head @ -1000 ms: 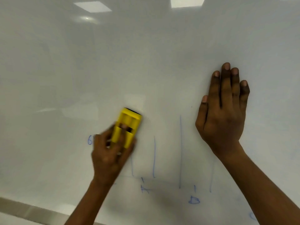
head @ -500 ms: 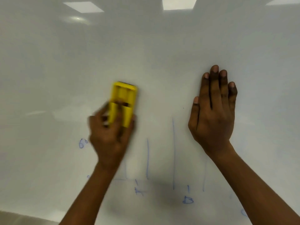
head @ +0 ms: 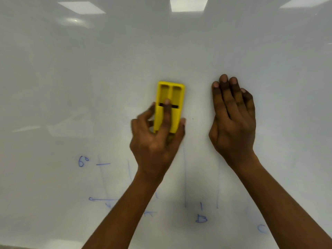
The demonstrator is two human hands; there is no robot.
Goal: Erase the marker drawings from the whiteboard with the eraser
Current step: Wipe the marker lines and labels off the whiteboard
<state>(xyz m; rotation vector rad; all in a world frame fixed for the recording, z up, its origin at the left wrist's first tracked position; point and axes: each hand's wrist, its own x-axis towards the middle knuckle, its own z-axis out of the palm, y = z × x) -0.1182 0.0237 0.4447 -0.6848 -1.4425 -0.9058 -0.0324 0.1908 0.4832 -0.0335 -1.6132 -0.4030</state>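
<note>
Eraser (head: 169, 105), gripped by left hand (head: 154, 146), just slid toward 1 o'clock; right hand (head: 233, 123) flat on whiteboard (head: 71, 87), blue marks (head: 201, 219) at 6 o'clock remain.

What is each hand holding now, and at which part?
The left hand grips the yellow eraser at its lower end; the right hand holds nothing and lies flat against the whiteboard.

place: office or classroom, cannot tell which | cue: large glossy whiteboard (head: 251, 51) fills the view | cue: faint blue marker chart (head: 201, 219) with letters on it | cue: square ceiling light panels (head: 188, 4) reflected along top
</note>
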